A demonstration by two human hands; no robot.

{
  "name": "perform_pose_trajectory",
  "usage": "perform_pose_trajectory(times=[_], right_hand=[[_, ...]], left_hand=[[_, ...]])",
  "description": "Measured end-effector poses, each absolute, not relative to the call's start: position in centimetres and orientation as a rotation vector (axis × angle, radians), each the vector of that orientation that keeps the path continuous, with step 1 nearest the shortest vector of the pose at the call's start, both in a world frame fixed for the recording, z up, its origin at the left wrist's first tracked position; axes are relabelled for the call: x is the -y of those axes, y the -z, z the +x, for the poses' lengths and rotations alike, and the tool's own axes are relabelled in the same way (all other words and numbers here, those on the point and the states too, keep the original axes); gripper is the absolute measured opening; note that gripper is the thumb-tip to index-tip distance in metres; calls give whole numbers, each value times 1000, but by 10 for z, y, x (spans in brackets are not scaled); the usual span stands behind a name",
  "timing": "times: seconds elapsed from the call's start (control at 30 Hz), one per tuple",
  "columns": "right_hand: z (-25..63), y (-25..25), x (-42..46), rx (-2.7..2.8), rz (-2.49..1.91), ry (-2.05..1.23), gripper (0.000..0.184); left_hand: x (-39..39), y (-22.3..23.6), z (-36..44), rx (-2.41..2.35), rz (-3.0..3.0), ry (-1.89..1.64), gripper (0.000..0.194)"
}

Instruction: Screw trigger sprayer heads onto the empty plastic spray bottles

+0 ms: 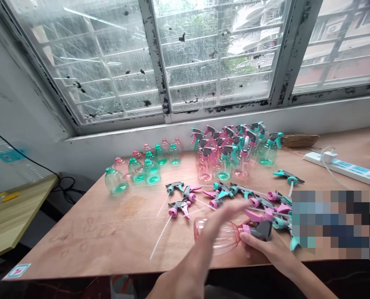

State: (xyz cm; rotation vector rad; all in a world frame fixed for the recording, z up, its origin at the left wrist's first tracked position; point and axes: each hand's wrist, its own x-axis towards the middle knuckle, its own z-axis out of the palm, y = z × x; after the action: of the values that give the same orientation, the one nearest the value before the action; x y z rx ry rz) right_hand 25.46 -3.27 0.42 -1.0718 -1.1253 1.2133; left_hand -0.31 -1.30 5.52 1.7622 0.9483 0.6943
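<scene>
Pink, see-through in the head view, a bottle (228,237) lies sideways over the table (88,232) near its front edge. The right hand (264,244) has thumb and fingers closed round its neck, below the spray head (262,229). The left hand (200,245), blurred, is in front, fingers stretched out; whether it touches, I cannot tell.

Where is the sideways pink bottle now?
In the head view, the pink bottle is low, right of centre, its neck in the right hand, partly behind the left hand.
</scene>
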Motion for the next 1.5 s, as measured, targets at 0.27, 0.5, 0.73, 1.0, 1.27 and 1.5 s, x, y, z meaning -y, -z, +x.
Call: perform_pose_trajectory(times=[0.27, 0.5, 0.73, 1.0, 1.27, 1.5], right_hand=[[260, -7, 28, 1165, -1081, -1229, 38], [265, 5, 25, 1200, -1061, -1208, 40], [269, 18, 18, 1051, -980, -1244, 34], [271, 19, 15, 900, -876, -1301, 36], [274, 16, 18, 937, -883, -1344, 31], [275, 24, 16, 1066, -939, -1278, 34]], left_hand=[[-12, -34, -8, -1090, 1748, -780, 87], [-8, -31, -10, -1148, 2144, -824, 66], [-3, -27, -5, -1051, 2137, -852, 81], [1, -21, 6, -633, 1315, -778, 116], [1, -26, 5, -727, 1444, -775, 100], [-4, -26, 6, -750, 1368, -678, 121]])
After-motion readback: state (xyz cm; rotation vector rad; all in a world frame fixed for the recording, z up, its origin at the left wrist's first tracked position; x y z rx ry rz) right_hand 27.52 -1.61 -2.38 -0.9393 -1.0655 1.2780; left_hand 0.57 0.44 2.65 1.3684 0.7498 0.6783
